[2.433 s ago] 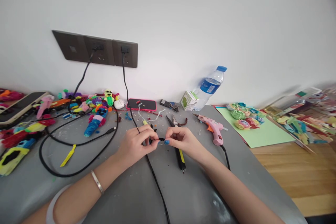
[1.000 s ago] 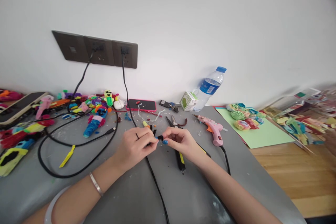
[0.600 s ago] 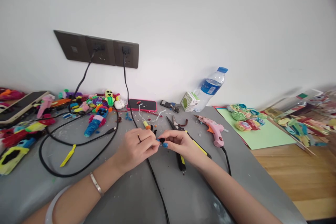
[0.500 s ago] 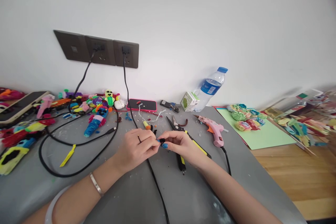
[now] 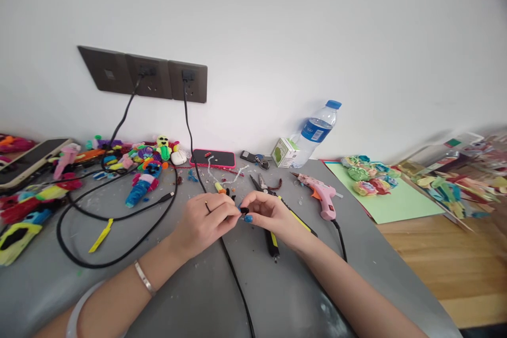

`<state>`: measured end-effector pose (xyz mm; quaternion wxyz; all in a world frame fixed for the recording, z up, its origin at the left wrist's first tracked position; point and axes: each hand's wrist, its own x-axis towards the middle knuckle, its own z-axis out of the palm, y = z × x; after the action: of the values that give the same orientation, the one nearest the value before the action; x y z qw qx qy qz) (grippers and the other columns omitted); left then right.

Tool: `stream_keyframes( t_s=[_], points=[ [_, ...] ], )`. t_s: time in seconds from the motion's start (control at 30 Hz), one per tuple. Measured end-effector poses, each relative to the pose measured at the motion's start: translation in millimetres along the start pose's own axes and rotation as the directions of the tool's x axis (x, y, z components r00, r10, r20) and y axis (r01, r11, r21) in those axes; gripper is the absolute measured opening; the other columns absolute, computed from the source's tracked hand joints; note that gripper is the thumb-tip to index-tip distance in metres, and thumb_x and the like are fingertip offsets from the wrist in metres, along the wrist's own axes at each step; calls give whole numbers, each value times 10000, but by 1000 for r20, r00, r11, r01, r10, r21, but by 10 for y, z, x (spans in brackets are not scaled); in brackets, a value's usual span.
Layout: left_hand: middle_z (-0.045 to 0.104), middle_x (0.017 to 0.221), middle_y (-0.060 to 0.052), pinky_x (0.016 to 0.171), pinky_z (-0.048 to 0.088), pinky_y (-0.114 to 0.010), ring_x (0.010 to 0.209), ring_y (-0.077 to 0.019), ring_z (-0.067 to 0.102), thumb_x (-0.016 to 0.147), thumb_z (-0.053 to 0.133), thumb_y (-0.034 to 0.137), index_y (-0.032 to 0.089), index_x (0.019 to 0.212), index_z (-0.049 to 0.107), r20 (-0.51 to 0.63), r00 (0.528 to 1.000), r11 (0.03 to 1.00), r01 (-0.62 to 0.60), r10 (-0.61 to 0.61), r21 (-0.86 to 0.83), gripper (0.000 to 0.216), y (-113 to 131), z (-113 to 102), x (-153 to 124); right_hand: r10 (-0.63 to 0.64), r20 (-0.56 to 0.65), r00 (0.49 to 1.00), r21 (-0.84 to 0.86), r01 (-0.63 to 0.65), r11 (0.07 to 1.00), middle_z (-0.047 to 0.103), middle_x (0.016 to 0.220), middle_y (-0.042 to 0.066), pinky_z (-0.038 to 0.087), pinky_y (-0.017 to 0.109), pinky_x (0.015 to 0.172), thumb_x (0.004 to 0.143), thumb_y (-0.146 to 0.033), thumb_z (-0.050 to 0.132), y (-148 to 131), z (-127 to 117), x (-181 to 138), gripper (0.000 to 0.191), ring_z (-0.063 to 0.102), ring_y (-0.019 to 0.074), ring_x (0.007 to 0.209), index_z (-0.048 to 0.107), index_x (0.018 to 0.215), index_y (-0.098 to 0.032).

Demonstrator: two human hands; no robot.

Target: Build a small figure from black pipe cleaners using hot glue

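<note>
Between my two hands is a small, curled piece of black pipe cleaner (image 5: pixel 244 211). My left hand (image 5: pixel 206 220) is closed, its thumb and forefinger pinching the piece's left end. From the other side, the blue-nailed thumb and forefinger of my right hand (image 5: pixel 273 219) close on it. Behind my fingers, partly hidden, lies a small yellow, orange and black piece (image 5: pixel 220 188). Yellow-and-black pliers (image 5: pixel 272 243) lie under and beside my right hand, jaws pointing away. A pink glue gun (image 5: pixel 325 198) rests farther right.
Colourful pipe-cleaner figures (image 5: pixel 142 185) and a looped black cable (image 5: pixel 63 240) cover the left side. A pink-edged phone (image 5: pixel 213 158), a key fob (image 5: pixel 253 158), a small box (image 5: pixel 284 152) and a water bottle (image 5: pixel 318 132) line the wall. Paper flowers (image 5: pixel 370 175) sit on green paper (image 5: pixel 396 208) at right.
My right fingers have shifted slightly, and more of the black curl shows between the hands. The whole view has moved a little; the things on the table stay put.
</note>
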<state>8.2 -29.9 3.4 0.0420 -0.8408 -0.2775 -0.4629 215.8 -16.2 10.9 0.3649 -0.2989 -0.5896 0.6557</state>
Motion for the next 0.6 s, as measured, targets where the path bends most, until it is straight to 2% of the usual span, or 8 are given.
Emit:
stream_keyframes(
  t_s=[0.17, 0.4, 0.6],
  points=[
    [692, 793, -9, 642, 504, -243, 700, -130, 673, 910, 629, 87, 195, 888, 593, 3, 1000, 1000, 12, -12, -11, 116, -17, 17, 9, -1, -11, 1000, -25, 1, 1000, 592, 801, -17, 373, 237, 628, 814, -349, 807, 21, -8, -4, 222, 493, 112, 691, 670, 908, -201],
    [691, 801, -8, 658, 527, -237, 721, -130, 685, 934, 603, 105, 202, 907, 598, 7, 1000, 999, 22, -21, -41, 101, -6, 6, 25, 3, -21, 1000, -49, -4, 999, 597, 811, -6, 383, 244, 631, 814, -387, 797, 15, -7, -3, 252, 499, 122, 703, 659, 900, -195],
    [702, 926, -50, 740, 574, -259, 852, -162, 704, 933, 622, 163, 205, 1040, 605, -20, 993, 990, 117, -119, -82, 116, -15, 36, 10, -22, -48, 999, -109, 16, 994, 580, 786, -2, 377, 249, 607, 820, -447, 778, 7, 4, 3, 302, 476, 127, 683, 628, 903, -197]
  ],
)
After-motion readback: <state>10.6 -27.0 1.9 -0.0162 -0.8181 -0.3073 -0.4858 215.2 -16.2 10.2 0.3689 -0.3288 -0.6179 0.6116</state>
